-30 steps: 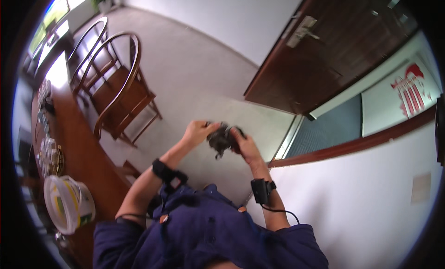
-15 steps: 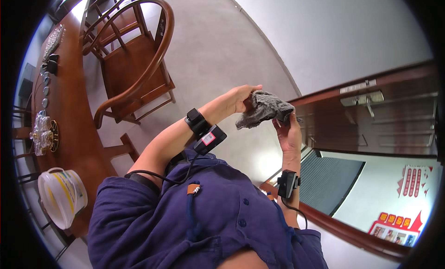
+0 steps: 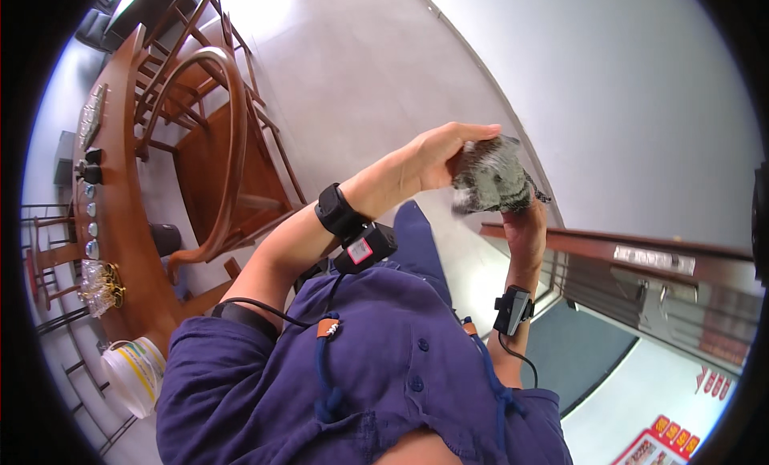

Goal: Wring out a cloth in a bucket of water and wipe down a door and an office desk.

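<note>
Left hand [image 3: 432, 157] had a grey cloth [image 3: 490, 177] pinched just right of frame centre; right hand's [image 3: 527, 223] fingers were hidden, couldn't tell its grip.

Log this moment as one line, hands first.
left hand: holding grey cloth | right hand: against cloth's lower right, fingers mostly hidden | picture left: wooden armchair, wooden table, white bucket

**Cloth bunched up, view swung**

Grey cloth [image 3: 490, 177]: dark wad 1 s ago, spread out 0.5 s ago, now a more compact bundle. Left hand [image 3: 440, 157]: fingers now stretched along its top. Right hand [image 3: 526, 225]: fingers now mostly hidden by it. Both further right in view. Brown door [image 3: 593, 261] dropped lower. Navy trouser leg [image 3: 421, 245] now visible.
</note>
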`<action>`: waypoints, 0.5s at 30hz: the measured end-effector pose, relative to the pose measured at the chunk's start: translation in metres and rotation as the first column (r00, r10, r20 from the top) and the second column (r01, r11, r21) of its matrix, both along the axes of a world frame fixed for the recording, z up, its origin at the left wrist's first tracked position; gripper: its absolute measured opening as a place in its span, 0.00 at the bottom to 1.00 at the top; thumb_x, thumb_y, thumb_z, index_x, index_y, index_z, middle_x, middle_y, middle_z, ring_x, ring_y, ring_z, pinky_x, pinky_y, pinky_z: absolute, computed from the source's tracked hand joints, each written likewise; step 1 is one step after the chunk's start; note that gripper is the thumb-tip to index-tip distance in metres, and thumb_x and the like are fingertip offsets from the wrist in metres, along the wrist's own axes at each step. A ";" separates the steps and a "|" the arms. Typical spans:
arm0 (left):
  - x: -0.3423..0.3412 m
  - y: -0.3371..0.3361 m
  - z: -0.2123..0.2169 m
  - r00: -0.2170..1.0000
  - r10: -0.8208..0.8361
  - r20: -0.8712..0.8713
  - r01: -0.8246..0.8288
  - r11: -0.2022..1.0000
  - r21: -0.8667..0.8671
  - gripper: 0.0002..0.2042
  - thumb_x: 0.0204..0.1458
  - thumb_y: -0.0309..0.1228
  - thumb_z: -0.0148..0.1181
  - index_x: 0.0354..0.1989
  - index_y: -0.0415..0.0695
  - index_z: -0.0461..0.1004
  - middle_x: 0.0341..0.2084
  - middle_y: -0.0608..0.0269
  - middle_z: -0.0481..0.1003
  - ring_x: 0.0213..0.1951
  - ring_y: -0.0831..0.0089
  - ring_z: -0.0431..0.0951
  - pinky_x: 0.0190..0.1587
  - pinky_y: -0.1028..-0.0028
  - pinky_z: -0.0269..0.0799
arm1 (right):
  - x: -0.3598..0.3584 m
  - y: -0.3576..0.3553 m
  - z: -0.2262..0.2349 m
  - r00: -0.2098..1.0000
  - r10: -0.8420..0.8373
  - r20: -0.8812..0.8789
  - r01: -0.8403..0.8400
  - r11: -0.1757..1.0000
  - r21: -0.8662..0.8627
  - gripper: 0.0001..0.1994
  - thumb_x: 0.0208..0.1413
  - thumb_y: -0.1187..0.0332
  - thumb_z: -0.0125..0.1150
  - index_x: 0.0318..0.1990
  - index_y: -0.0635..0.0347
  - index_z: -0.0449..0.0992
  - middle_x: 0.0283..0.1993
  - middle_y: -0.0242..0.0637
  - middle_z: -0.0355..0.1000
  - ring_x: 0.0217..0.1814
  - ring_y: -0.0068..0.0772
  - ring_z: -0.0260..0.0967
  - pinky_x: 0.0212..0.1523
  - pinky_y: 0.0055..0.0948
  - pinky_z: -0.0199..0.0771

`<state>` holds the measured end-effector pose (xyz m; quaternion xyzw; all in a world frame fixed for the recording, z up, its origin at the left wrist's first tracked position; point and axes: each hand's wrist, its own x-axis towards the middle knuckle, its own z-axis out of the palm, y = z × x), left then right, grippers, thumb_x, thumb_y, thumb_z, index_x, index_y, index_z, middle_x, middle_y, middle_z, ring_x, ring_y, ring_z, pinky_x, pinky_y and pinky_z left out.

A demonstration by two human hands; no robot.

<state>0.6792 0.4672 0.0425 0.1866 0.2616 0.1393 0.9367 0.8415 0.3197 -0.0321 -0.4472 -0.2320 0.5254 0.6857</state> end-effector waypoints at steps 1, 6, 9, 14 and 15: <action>0.015 0.013 0.008 0.999 -0.010 0.049 0.009 1.000 0.014 0.12 0.51 0.35 0.56 0.36 0.37 0.70 0.31 0.60 0.73 0.32 0.72 0.76 0.39 0.72 0.74 | 0.011 0.022 0.001 0.999 -0.002 -0.047 0.003 1.000 0.015 0.22 0.56 0.61 0.48 0.54 0.67 0.62 0.53 0.44 0.64 0.54 0.36 0.62 0.55 0.35 0.61; 0.064 0.079 0.051 0.996 0.086 0.029 -0.087 0.996 0.035 0.13 0.51 0.36 0.55 0.36 0.36 0.70 0.30 0.59 0.74 0.33 0.72 0.76 0.38 0.72 0.74 | 0.070 0.116 0.015 0.949 0.106 -0.297 -0.049 0.980 0.193 0.24 0.53 0.63 0.48 0.56 0.67 0.59 0.55 0.45 0.63 0.56 0.40 0.61 0.57 0.40 0.60; 0.074 0.127 0.057 0.974 0.211 0.078 -0.215 0.976 0.041 0.14 0.53 0.36 0.52 0.36 0.36 0.70 0.32 0.58 0.74 0.33 0.71 0.76 0.38 0.72 0.74 | 0.095 0.177 0.024 0.959 -0.008 -0.283 0.014 1.000 0.017 0.23 0.55 0.62 0.47 0.56 0.66 0.60 0.56 0.44 0.62 0.58 0.40 0.59 0.57 0.42 0.59; 0.057 0.226 0.027 0.923 0.323 0.208 -0.340 0.939 0.053 0.13 0.53 0.36 0.53 0.37 0.38 0.70 0.31 0.61 0.74 0.32 0.74 0.75 0.38 0.73 0.72 | 0.112 0.284 0.004 0.905 0.278 -0.321 -0.224 0.954 0.197 0.20 0.56 0.66 0.46 0.54 0.66 0.62 0.54 0.45 0.64 0.56 0.41 0.62 0.56 0.44 0.61; 0.050 0.250 0.017 0.916 0.324 0.236 -0.356 0.928 0.108 0.13 0.52 0.36 0.54 0.38 0.38 0.71 0.30 0.62 0.74 0.32 0.75 0.75 0.37 0.75 0.71 | 0.113 0.310 -0.005 0.912 0.292 -0.288 -0.238 0.948 0.210 0.20 0.55 0.67 0.46 0.54 0.67 0.62 0.54 0.45 0.64 0.56 0.41 0.62 0.57 0.44 0.60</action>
